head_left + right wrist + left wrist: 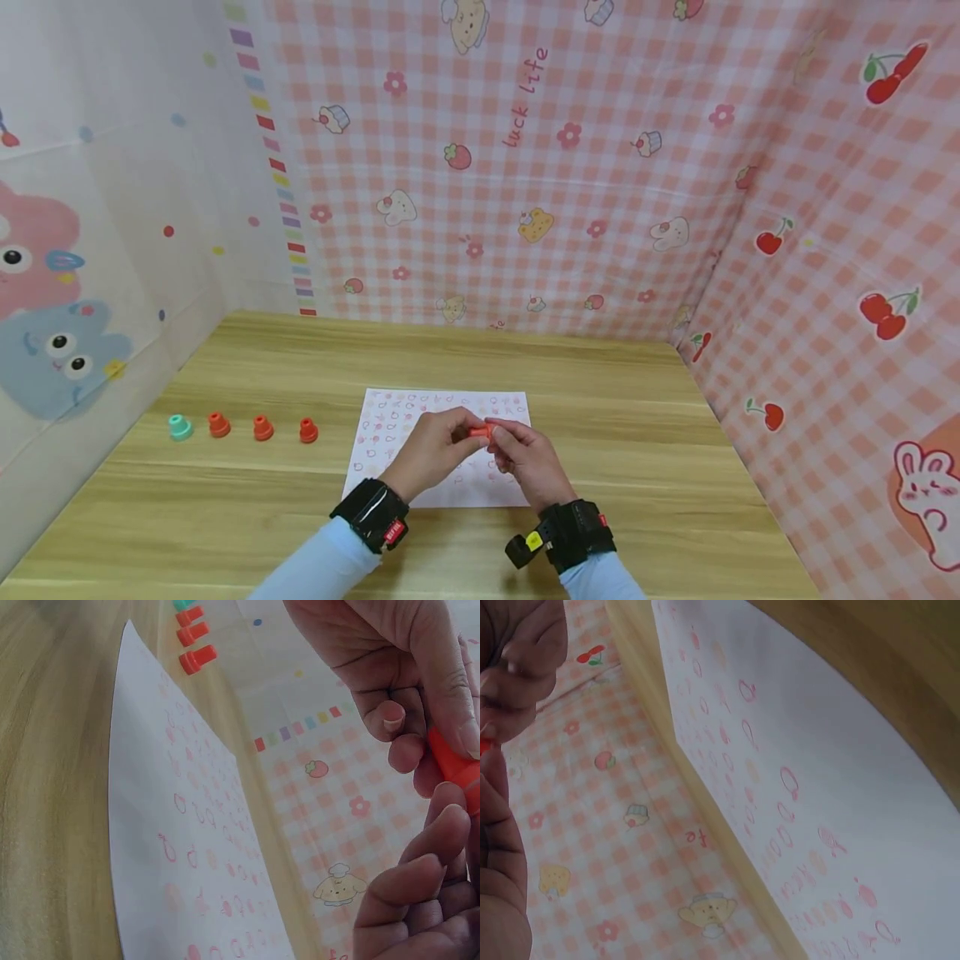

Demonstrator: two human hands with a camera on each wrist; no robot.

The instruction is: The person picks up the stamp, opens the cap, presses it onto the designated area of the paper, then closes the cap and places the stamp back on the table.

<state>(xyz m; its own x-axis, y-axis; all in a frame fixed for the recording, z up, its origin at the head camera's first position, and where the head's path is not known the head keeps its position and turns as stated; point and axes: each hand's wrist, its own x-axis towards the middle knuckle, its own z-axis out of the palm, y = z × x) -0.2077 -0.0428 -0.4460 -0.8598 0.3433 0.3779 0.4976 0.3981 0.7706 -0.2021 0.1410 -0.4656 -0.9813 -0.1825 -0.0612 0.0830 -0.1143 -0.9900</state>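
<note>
Over the printed paper, both hands meet at one small red stamp (480, 432). My left hand (431, 454) pinches its handle end between thumb and fingers. From the other side, my right hand (531, 465) grips the wider end with thumb and fingertips. In the right wrist view the red stamp (448, 761) shows between the two hands, partly covered by fingers. Only a sliver of it appears at the left edge of the left wrist view. Below lies the white paper (356, 479), covered with rows of small red, pink and orange prints.
To the left of the paper, a teal stamp (180, 427) and three red stamps (262, 428) stand in a row on the wooden table (645, 417). A patterned cloth (480, 200) hangs behind, with cloth walls at both sides.
</note>
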